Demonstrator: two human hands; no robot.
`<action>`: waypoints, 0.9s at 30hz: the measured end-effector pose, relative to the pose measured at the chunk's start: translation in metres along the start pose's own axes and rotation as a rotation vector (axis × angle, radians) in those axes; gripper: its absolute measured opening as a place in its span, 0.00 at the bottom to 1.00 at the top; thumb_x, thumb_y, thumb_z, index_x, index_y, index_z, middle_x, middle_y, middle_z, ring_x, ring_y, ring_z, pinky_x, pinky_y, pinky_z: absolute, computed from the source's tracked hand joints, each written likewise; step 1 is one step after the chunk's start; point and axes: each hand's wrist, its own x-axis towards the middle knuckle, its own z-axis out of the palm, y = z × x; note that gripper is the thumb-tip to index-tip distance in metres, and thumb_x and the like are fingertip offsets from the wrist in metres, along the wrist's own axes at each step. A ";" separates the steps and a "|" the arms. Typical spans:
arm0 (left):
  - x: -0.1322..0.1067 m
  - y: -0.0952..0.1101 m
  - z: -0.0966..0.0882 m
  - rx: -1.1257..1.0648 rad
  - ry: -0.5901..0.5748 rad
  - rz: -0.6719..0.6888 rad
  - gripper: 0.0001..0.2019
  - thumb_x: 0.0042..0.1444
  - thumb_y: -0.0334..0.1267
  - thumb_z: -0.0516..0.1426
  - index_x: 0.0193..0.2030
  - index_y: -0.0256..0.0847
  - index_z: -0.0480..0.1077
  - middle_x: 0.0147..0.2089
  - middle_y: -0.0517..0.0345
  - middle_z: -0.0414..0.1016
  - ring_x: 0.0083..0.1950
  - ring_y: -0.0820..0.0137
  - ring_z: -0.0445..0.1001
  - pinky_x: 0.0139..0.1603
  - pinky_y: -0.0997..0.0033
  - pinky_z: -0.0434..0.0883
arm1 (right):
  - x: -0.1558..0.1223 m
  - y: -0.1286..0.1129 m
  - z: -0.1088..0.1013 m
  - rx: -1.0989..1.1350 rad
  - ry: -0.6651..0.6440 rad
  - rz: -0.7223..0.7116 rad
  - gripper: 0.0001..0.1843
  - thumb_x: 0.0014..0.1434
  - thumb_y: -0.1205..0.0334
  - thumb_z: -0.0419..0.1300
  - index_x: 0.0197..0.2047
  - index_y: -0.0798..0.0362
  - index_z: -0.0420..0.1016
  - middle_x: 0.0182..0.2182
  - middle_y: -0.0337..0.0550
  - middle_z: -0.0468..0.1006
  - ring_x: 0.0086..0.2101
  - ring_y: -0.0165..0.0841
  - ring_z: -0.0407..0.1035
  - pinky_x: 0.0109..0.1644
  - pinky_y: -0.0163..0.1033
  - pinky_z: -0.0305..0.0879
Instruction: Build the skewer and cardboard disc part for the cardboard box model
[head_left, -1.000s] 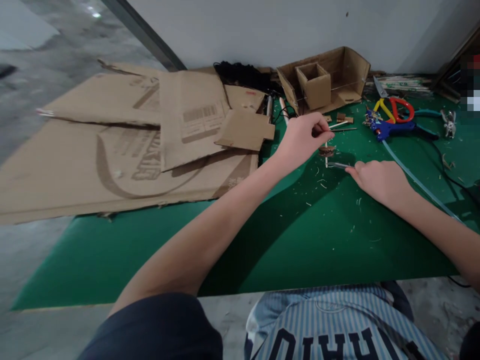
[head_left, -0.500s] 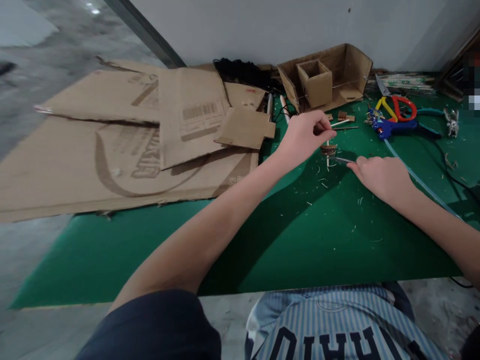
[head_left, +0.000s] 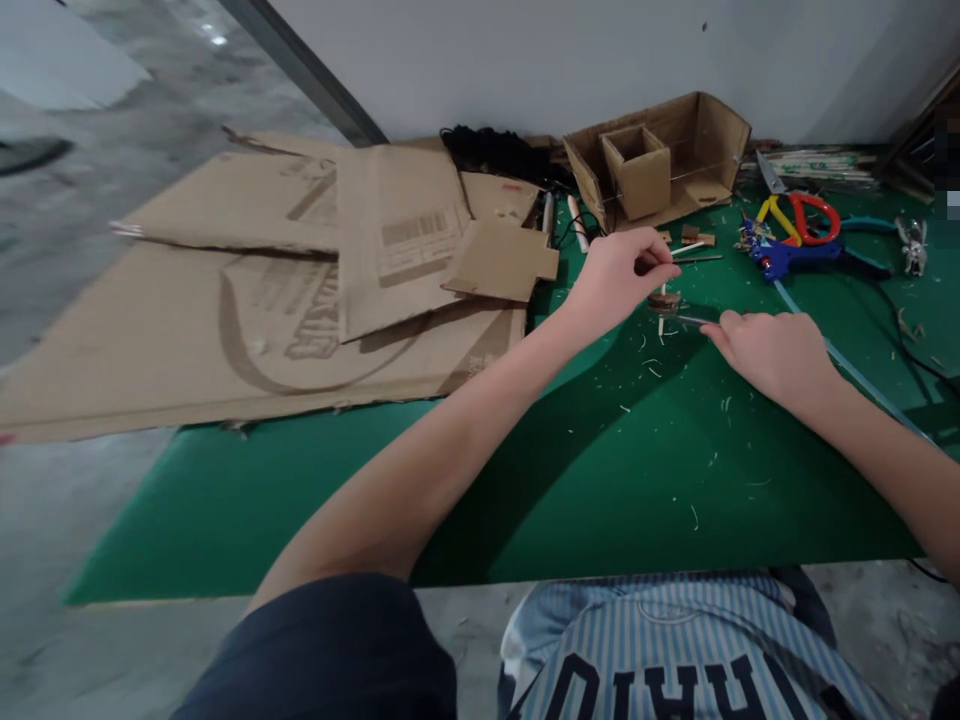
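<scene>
Green tabletop (head_left: pixel 570 520) sat under the brown round piece (head_left: pixel 664 303), which was at two o'clock from the middle. My left hand (head_left: pixel 621 275), at ten o'clock from it, pinched the top of its pale stick (head_left: pixel 661 327). My right hand (head_left: pixel 780 355), at four o'clock, was curled around a thin grey tool (head_left: pixel 693 320). Curly shavings (head_left: pixel 652 369) lay at six o'clock. Maybe I was trimming; the next move called for a still left hand and a gentle push.
</scene>
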 end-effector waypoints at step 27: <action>-0.003 0.001 0.001 0.001 0.015 -0.039 0.06 0.62 0.31 0.64 0.33 0.41 0.73 0.35 0.59 0.81 0.36 0.71 0.79 0.39 0.71 0.75 | -0.007 -0.013 -0.001 0.056 -0.105 -0.016 0.33 0.78 0.51 0.37 0.47 0.59 0.80 0.31 0.56 0.83 0.27 0.40 0.76 0.29 0.39 0.45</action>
